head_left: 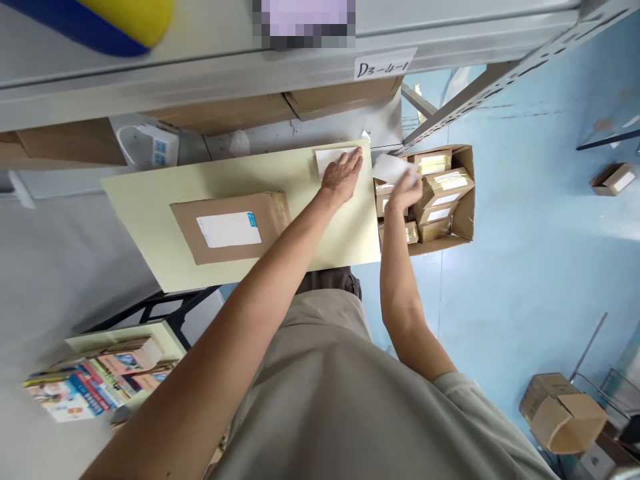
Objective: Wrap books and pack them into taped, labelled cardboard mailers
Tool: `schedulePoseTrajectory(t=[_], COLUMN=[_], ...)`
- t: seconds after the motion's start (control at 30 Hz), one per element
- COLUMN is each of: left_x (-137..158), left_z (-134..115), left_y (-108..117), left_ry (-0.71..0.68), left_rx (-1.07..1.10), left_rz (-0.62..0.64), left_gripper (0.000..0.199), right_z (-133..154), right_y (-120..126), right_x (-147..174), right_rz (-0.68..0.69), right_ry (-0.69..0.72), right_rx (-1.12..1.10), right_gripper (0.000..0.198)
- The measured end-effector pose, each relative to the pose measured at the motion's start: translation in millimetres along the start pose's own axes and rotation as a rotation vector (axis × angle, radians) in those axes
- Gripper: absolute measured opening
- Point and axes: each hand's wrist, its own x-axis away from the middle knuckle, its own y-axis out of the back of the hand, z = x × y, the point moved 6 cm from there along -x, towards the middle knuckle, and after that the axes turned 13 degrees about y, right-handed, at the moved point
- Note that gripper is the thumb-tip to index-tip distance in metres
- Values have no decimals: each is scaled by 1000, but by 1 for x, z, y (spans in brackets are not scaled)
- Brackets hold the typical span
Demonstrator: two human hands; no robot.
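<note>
My left hand [344,175] lies over a white paper slip [326,159] at the right end of a pale yellow tabletop [140,200], its fingers stretched out and pressing down. Past the table's right edge, my right hand [406,192] is closed on a white paper sheet [393,167], slightly blurred. Below that hand stands an open carton [465,207] packed with several small taped brown boxes [447,180]. A flat cardboard parcel [235,230] with a white label rests on the tabletop, left of my left forearm.
A grey metal shelf [200,87] runs along the far side, with larger cartons [340,100] and a white power strip [165,143] beneath it. Books [95,383] stand on a low surface at lower left. An open cardboard box [563,413] sits at lower right.
</note>
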Motion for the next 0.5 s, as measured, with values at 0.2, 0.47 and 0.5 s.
schedulePoseTrajectory(t=[0.2,0.47,0.5], left_x=[10,225,252], left_z=[5,44,50], left_y=[6,35,43], left_ry=[-6,232,234], left_rx=[326,1028,1069], left_rz=[-44,21,2], left_gripper=[78,37,33], right_z=[28,148,157], right_y=[71,35,30], right_x=[33,147,160], right_rz=[-345,299,384], right_ry=[-76,29,28], right_rx=[0,-363,-382], right_gripper=[53,56,58])
